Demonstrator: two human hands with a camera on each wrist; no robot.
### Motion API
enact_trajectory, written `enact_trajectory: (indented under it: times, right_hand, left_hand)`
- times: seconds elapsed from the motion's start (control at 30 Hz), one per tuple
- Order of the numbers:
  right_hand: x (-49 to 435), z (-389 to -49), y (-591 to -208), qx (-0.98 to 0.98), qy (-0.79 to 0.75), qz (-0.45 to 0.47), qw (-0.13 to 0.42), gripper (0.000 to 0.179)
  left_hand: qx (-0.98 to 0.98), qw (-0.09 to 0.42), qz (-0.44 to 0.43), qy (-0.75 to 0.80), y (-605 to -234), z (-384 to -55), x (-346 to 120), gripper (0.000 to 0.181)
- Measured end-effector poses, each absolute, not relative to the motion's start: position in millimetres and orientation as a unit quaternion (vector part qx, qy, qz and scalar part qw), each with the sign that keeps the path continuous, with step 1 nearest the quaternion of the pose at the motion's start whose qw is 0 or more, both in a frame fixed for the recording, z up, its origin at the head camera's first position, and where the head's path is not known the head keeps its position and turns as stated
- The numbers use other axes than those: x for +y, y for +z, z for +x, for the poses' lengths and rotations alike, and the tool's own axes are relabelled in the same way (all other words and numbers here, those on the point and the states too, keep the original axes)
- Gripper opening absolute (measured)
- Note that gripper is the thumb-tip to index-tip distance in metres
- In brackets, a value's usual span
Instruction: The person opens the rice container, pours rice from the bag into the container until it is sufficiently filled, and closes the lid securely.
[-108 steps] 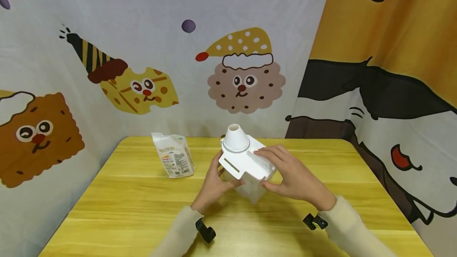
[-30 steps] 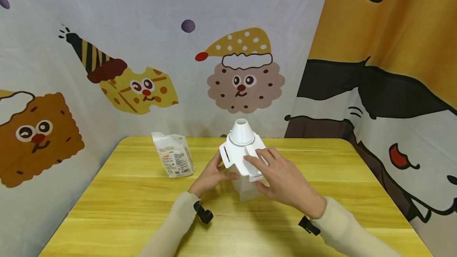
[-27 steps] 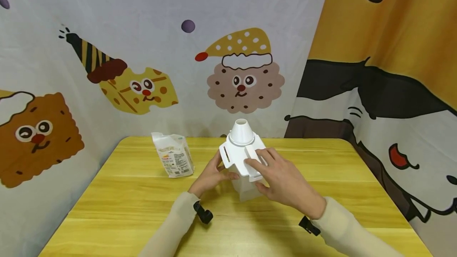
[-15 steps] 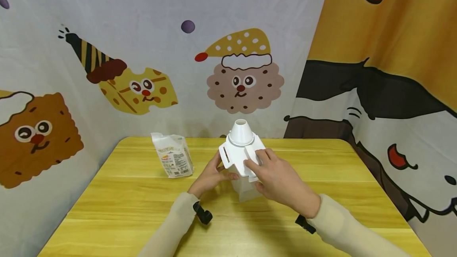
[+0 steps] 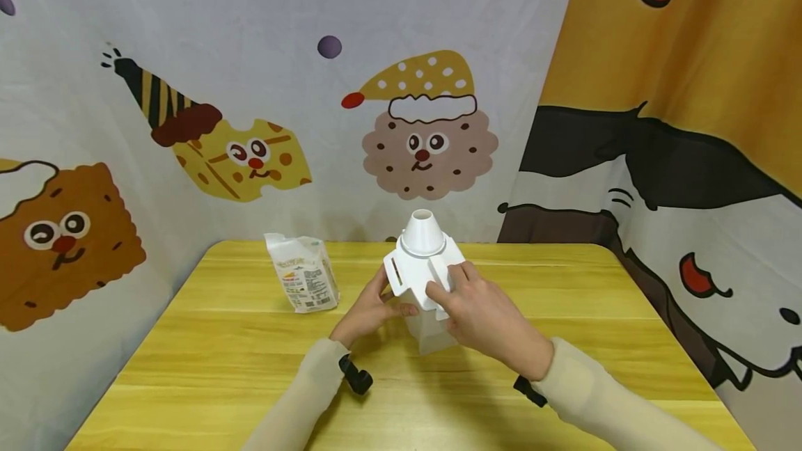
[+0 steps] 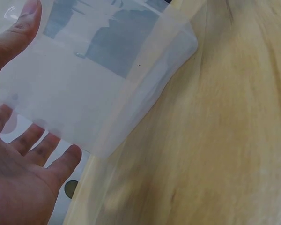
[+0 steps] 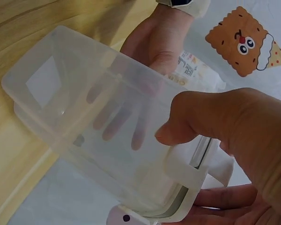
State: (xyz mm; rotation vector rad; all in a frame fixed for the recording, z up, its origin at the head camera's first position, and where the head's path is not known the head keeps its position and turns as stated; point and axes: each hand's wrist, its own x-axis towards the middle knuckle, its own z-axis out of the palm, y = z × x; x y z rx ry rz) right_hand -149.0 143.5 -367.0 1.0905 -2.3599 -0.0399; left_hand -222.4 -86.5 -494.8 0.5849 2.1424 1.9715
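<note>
A translucent plastic storage container [image 5: 429,337] stands on the table, topped by a white lid [image 5: 416,274] with a cone-shaped spout [image 5: 423,234]. My left hand [image 5: 368,313] grips its left side, thumb on the near wall and fingers spread along another wall; the left wrist view shows the container body [image 6: 61,84] between them. At the lid's right edge, my right hand [image 5: 485,315] pinches a raised white flap, its thumb low against the near side. In the right wrist view the container [image 7: 117,154] looks see-through, and my left fingers show behind it.
A white printed bag [image 5: 307,275] stands upright on the wooden table [image 5: 238,367], left of the container. Behind the table hangs a cartoon-printed cloth [image 5: 263,40], with an orange and black print at the right.
Since the first frame the container has turned and its spout moved slightly right. Over the last second my right hand has shifted a little left, its fingers curling tighter on the lid's flap.
</note>
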Motion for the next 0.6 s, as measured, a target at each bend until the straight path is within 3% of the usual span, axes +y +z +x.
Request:
enact_trajectory:
  times: [0.13, 0.33, 0.6]
  right_hand:
    - [142.8, -148.0, -368.0, -0.873, -0.016, 0.407, 0.267, 0.053]
    - [145.3, -145.3, -361.8, -0.885, 0.004, 0.409, 0.222, 0.063]
    - [153.0, -148.3, -355.4, -0.886, 0.02, 0.416, 0.205, 0.059]
  left_hand:
    - [0.717, 0.086, 0.198, 0.663, -495.2, -222.8, -87.1, 0.105]
    - [0.716, 0.082, 0.194, 0.666, -496.0, -222.7, -89.9, 0.107]
    - [0.715, 0.086, 0.209, 0.661, -497.3, -224.9, -87.7, 0.106]
